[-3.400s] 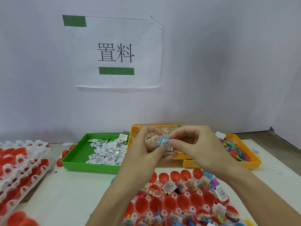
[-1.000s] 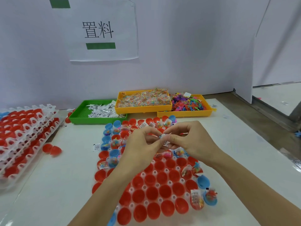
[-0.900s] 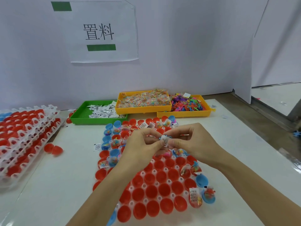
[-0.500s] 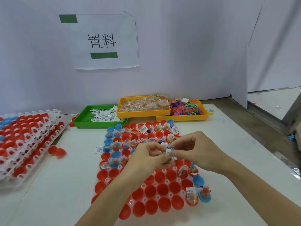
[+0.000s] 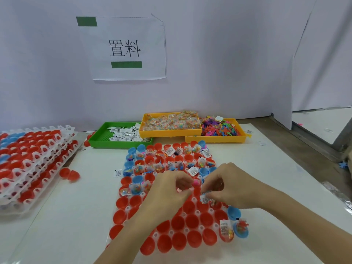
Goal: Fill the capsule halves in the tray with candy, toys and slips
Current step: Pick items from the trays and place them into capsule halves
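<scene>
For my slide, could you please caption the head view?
Right hand pinches a small white printed slip over the clear plastic tray of red and blue capsule halves; left hand hovers beside it.

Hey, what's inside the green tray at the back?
The green tray holds a loose pile of small white paper slips, heaped toward its right side. Its dotted floor shows bare on the left. Whatever lies beneath the pile is covered.

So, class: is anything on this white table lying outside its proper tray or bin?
Yes. Two loose red capsule halves lie on the table beside the stacked trays, and one printed paper slip sits just off the working tray's left edge.
</scene>
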